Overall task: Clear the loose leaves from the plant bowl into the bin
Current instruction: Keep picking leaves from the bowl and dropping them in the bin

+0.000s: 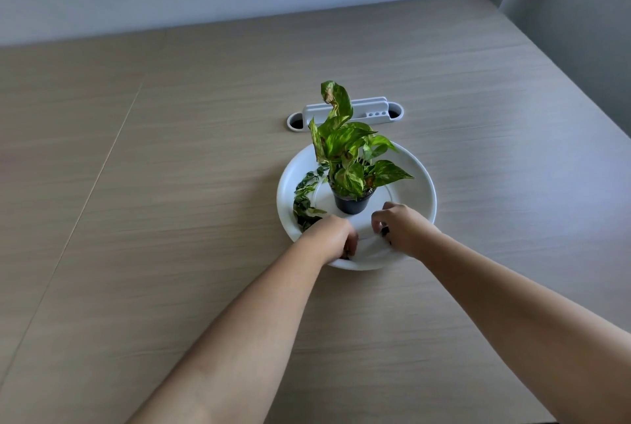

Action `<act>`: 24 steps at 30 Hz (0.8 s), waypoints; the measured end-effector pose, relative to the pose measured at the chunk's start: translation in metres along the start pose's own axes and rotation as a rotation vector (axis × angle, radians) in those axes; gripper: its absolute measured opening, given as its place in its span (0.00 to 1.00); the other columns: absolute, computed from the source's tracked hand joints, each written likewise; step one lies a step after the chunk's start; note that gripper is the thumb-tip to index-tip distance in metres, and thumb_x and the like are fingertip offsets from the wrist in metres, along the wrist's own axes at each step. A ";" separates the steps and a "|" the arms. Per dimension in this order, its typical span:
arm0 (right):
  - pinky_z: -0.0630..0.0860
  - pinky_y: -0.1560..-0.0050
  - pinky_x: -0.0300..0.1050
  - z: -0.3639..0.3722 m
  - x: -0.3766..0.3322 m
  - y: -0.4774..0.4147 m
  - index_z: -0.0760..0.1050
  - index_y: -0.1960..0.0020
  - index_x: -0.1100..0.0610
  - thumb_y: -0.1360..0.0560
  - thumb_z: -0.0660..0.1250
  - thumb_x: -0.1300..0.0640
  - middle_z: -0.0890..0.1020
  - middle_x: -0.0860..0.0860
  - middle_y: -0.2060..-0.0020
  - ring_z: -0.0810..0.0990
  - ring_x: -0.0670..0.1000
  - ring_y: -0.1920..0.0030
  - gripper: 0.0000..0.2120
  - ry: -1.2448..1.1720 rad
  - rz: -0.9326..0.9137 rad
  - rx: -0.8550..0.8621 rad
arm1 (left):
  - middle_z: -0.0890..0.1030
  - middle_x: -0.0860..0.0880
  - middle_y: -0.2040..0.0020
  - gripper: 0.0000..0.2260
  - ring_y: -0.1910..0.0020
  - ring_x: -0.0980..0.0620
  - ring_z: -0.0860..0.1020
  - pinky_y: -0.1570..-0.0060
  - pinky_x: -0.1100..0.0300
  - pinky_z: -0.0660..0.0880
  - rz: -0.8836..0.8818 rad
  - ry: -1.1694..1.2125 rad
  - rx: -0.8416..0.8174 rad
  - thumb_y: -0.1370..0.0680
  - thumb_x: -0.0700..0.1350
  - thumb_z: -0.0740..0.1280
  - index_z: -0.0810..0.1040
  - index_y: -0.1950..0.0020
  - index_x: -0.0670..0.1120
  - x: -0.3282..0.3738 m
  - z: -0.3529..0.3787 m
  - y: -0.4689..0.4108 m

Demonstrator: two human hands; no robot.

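Note:
A white round bowl (415, 167) sits on the wooden table. In its middle stands a small black pot (351, 204) with a green variegated plant (345, 147). Loose green leaves (304, 200) lie along the bowl's left inner side. My left hand (333, 235) rests inside the bowl's near-left edge, its fingers curled over something dark, likely leaves. At the near-right of the bowl, my right hand (399, 227) has its fingers curled around a small dark piece. No bin is in view.
A white cable-port cover (372, 111) is set into the table just behind the bowl. The wooden table (170, 184) stretches wide to the left and toward me. A wall runs along its far edge and a grey panel stands at the right.

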State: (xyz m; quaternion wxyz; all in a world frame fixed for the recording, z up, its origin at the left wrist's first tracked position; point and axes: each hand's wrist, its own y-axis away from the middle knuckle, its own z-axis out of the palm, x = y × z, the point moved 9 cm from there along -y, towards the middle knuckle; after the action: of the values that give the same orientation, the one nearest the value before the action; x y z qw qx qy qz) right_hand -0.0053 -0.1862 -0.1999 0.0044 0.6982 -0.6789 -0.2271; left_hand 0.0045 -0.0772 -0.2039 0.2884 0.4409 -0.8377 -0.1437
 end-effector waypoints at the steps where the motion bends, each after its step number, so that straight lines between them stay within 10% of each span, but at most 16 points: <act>1: 0.72 0.58 0.44 0.000 0.003 0.000 0.79 0.55 0.58 0.32 0.61 0.69 0.70 0.48 0.62 0.77 0.57 0.55 0.12 -0.009 0.020 -0.003 | 0.84 0.43 0.51 0.18 0.55 0.42 0.82 0.52 0.53 0.81 0.015 -0.039 0.001 0.29 0.27 0.61 0.85 0.52 0.45 0.002 0.000 0.000; 8: 0.76 0.59 0.41 -0.011 0.025 0.000 0.83 0.61 0.61 0.33 0.62 0.70 0.82 0.54 0.61 0.79 0.53 0.61 0.11 -0.235 0.225 0.070 | 0.86 0.46 0.54 0.12 0.54 0.48 0.82 0.51 0.56 0.80 0.033 0.028 0.098 0.29 0.32 0.65 0.86 0.56 0.44 -0.003 -0.005 -0.001; 18: 0.78 0.65 0.29 -0.033 0.042 0.024 0.81 0.63 0.60 0.32 0.70 0.69 0.82 0.54 0.68 0.81 0.47 0.69 0.05 -0.776 0.414 0.220 | 0.82 0.49 0.63 0.08 0.61 0.52 0.80 0.56 0.62 0.81 -0.205 1.014 0.345 0.30 0.31 0.72 0.81 0.65 0.43 -0.068 -0.032 0.032; 24: 0.79 0.63 0.34 -0.035 0.027 0.032 0.82 0.59 0.62 0.32 0.70 0.69 0.83 0.54 0.66 0.80 0.47 0.69 0.05 -0.635 0.350 0.188 | 0.81 0.46 0.58 0.11 0.64 0.53 0.78 0.62 0.63 0.75 -0.021 0.215 0.132 0.27 0.33 0.68 0.83 0.47 0.42 -0.022 -0.025 0.022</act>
State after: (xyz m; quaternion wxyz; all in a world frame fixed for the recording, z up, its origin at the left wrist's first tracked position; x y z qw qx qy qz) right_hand -0.0253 -0.2245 -0.1667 -0.2318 0.4636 -0.7734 -0.3650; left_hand 0.0153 -0.0467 -0.1811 0.3453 0.4805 -0.8050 -0.0429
